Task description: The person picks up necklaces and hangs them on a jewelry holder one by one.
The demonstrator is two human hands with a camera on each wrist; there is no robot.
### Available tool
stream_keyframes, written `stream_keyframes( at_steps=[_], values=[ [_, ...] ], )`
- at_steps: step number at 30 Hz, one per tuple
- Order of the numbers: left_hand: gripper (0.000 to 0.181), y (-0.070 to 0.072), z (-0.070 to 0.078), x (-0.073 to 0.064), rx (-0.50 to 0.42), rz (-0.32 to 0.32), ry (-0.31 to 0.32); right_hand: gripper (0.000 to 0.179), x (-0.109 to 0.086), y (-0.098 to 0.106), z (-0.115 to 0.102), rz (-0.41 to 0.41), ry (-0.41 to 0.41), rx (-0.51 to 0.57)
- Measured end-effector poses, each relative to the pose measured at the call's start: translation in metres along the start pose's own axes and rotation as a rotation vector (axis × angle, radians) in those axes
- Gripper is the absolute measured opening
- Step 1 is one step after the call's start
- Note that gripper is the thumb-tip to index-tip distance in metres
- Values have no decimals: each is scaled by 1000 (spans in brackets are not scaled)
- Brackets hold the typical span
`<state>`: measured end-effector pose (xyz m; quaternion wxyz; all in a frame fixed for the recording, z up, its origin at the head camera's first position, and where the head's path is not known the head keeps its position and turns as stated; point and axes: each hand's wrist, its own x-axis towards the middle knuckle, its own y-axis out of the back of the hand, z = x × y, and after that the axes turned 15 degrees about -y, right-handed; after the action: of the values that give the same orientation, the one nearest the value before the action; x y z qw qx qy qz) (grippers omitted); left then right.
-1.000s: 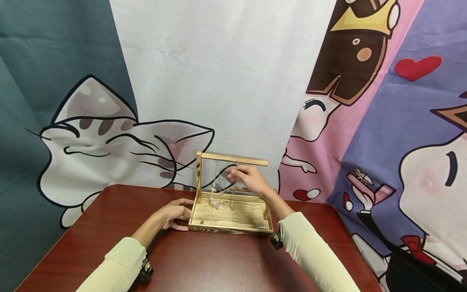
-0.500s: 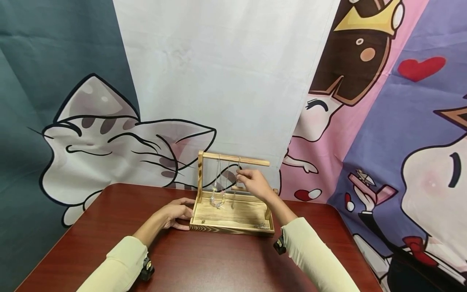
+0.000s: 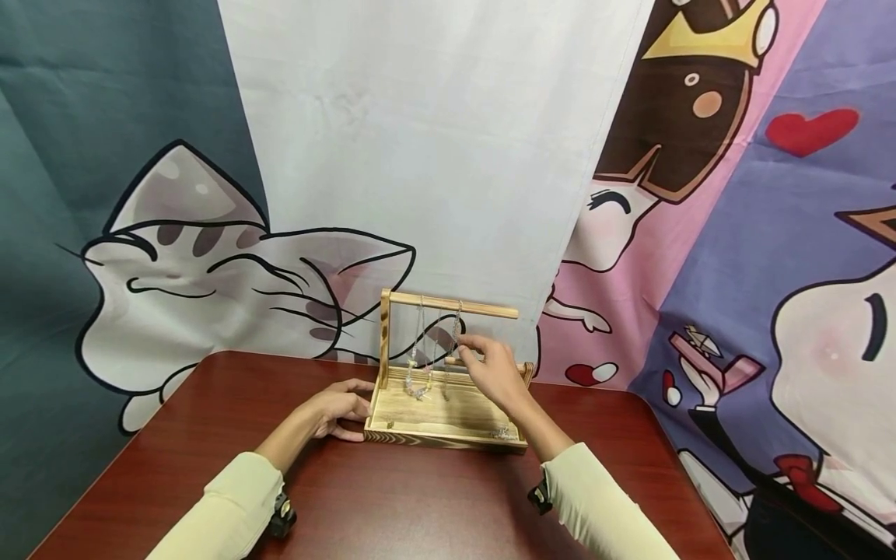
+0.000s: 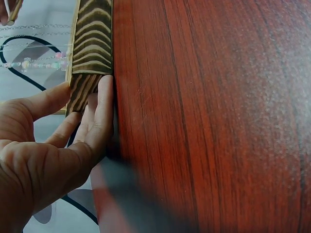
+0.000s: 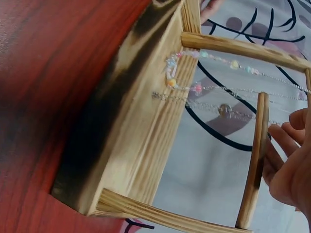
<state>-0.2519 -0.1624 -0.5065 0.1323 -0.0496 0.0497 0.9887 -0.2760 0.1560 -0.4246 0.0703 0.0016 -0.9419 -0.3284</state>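
A wooden jewelry stand [image 3: 384, 334] with a shallow tray base stands on the table. My left hand [image 3: 341, 408] grips its left end; in the left wrist view the thumb and fingers [image 4: 104, 92] bear on the tray's end. A chain necklace [image 5: 214, 107] with a small round pendant hangs from the upper bar [image 3: 490, 309]. Right beside that chain, my right hand [image 3: 495, 373] has its index finger extended and its thumb apart from it, by the short lower bar [image 5: 258, 145]. Left of it hangs a pastel beaded necklace [image 3: 418, 389].
A small pile of silvery jewelry [image 3: 502, 432] lies in the tray's front right corner. Near the front left is a tiny gold-coloured piece [image 3: 390, 425]. The reddish-brown table [image 3: 413, 498] reaches to a printed cloth backdrop [image 3: 434, 155] behind.
My right hand has moved right and downward along the chain necklace, and its pinch has loosened. The chain now hangs straighter. My left hand keeps its place on the stand.
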Motion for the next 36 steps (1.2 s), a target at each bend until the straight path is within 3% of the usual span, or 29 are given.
stream_keyframes(
  at_steps=[23,36],
  values=[
    [72,2,3,-1,1,0,13,36,-30,-14,7,40,303,-116],
    [72,0,2,-2,16,3,6,37,-50,-25,32,-68,291,-165]
  ],
)
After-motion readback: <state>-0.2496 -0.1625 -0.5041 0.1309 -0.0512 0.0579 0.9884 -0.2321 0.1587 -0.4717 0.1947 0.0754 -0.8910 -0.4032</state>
